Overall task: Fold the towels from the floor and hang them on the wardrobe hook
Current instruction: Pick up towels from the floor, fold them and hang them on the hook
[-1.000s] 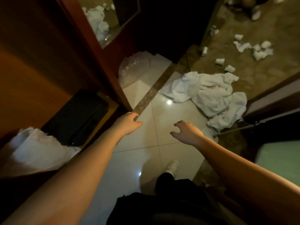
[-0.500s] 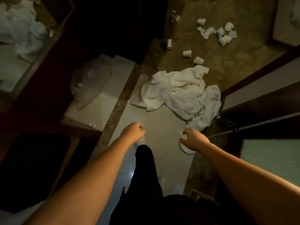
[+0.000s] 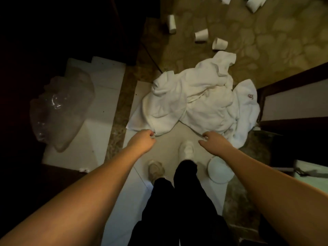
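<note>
A crumpled heap of white towels (image 3: 200,100) lies on the floor ahead of my feet, half on pale tile and half on patterned carpet. My left hand (image 3: 142,142) hangs just short of the heap's near left corner, its fingers loosely curled and its fingertips level with the cloth edge. My right hand (image 3: 214,142) hovers at the near edge of the heap with relaxed fingers spread. Neither hand plainly holds cloth. No wardrobe hook is in view.
A clear plastic bag (image 3: 60,110) lies on the tile to the left, beside dark wardrobe wood. Several white paper cups (image 3: 201,34) are scattered on the carpet beyond the towels. A white round lid (image 3: 219,172) lies by my right shoe (image 3: 186,149). A dark door frame (image 3: 284,80) borders the right.
I have stepped forward and the view has tilted down, so the towels are now much nearer. Both hands have reached forward to the heap's near edge.
</note>
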A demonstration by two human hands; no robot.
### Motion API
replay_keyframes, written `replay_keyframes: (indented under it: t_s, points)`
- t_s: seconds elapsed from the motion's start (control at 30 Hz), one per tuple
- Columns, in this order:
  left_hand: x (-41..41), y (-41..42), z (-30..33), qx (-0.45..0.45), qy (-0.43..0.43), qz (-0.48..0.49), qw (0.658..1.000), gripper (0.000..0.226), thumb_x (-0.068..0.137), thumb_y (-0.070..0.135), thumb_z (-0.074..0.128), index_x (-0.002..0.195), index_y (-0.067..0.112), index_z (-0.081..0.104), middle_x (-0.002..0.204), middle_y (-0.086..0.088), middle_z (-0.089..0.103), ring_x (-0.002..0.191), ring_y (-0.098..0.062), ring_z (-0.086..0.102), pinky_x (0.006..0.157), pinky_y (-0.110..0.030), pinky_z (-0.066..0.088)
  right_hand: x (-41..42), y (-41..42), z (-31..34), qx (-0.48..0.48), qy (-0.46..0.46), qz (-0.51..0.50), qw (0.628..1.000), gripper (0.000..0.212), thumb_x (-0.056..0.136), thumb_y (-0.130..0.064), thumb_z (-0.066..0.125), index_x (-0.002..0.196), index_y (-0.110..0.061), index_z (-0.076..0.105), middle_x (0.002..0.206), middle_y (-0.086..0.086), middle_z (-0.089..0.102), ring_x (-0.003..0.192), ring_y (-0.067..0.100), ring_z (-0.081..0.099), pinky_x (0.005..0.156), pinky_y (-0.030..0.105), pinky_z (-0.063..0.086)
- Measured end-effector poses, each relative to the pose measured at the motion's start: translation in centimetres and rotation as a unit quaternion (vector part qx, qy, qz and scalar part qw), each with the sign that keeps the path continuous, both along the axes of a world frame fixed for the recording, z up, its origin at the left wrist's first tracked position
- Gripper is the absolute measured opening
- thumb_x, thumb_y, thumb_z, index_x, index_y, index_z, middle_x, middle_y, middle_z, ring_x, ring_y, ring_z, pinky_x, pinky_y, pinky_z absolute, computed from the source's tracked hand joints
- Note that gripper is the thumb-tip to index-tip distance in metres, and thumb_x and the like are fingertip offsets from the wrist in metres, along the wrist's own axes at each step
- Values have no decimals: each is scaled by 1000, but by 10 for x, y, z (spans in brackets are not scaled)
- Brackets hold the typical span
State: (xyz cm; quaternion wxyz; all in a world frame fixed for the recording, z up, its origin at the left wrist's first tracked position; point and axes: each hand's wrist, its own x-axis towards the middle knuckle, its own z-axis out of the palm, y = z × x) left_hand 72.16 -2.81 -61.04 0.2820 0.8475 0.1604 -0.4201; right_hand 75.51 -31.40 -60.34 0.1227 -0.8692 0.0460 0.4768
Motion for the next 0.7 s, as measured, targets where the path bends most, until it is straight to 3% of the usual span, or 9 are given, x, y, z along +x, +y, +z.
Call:
replay_keyframes:
  t_s: [0.1, 0.23, 0.33, 0.43, 0.53, 0.63, 0.7]
  points:
    - [36, -2, -54, 0, 16, -14, 1000, 13, 93, 27, 54, 93, 18, 63, 110, -15, 65, 81, -22, 59, 57, -27, 34, 42, 1, -48, 11, 6, -35, 999, 56, 98, -42, 57, 144, -11, 50, 150, 13, 46, 134, 29, 47, 106, 33, 38]
    - [83, -14, -121, 1, 42, -16, 999, 34, 94, 27, 56, 123, 10, 62, 123, -14, 61, 103, -29, 59, 72, -29, 37, 96, 4, -113, 33, 23, -71, 997, 53, 97, -38, 59, 140, -9, 54, 146, 12, 52, 130, 27, 51, 99, 27, 38]
    - [120, -29, -166, -3, 50, -7, 999, 34, 94, 27, 55, 125, 13, 62, 126, -11, 63, 107, -29, 60, 74, -28, 38, 133, 7, -165, 45, 35, -94, 994, 50, 96, -37, 61, 137, -9, 56, 140, 11, 58, 124, 27, 56, 90, 26, 37]
    - [156, -46, -208, -17, 43, 9, 999, 24, 94, 26, 56, 115, 15, 63, 125, -11, 63, 97, -24, 61, 71, -26, 38, 164, 12, -212, 56, 44, -113, 991, 52, 96, -40, 60, 139, -11, 55, 138, 10, 59, 122, 28, 57, 90, 27, 37]
    - [190, -63, -250, -34, 21, 35, 999, 40, 94, 27, 60, 132, 12, 58, 137, -10, 57, 117, -28, 57, 84, -25, 38, 191, 18, -258, 72, 29, -149, 986, 57, 95, -44, 61, 142, -11, 52, 138, 10, 59, 123, 28, 56, 92, 27, 37]
    - [210, -78, -280, -60, 19, 49, 997, 47, 94, 28, 59, 139, 15, 53, 142, -8, 54, 122, -27, 55, 87, -26, 40, 207, 27, -294, 88, 14, -217, 972, 63, 93, -45, 65, 143, -10, 50, 140, 9, 58, 124, 28, 55, 91, 27, 35]
    - [214, -86, -294, -69, 35, 33, 996, 51, 94, 27, 60, 142, 17, 50, 145, -9, 52, 125, -28, 54, 93, -31, 43, 211, 32, -310, 96, 13, -262, 960, 52, 93, -42, 67, 133, -10, 59, 132, 8, 63, 109, 24, 60, 88, 29, 38]
